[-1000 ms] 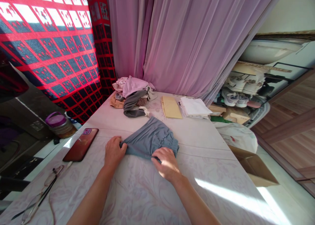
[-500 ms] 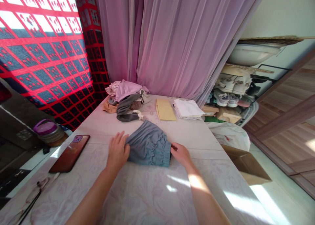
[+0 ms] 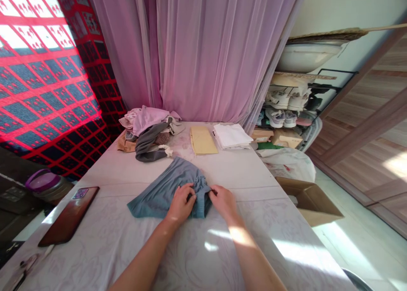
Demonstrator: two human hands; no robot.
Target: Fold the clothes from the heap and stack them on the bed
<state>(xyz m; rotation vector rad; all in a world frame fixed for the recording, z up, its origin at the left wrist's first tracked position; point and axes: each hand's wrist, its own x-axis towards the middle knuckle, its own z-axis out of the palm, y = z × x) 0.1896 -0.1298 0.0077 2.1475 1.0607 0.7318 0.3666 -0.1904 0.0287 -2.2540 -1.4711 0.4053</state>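
Blue-grey elastic-waist shorts lie on the table, waistband to the right and the wider end spread to the left. My left hand rests on the fabric just beside the waistband, its fingers and thumb curled in on the bunched cloth. At the band's upper right corner my right hand pinches the edge between thumb and fingers. Part of the band is hidden under the fingers.
A mixed clothes pile sits at the back left. Folded yellow cloth and folded white cloth lie at the back. A phone is at left, a cardboard box beyond the table's right edge.
My left hand has moved right, from the shorts' left side to near the waistband. The left end of the shorts now spreads out flat. My right hand still holds the band, and the view has shifted.
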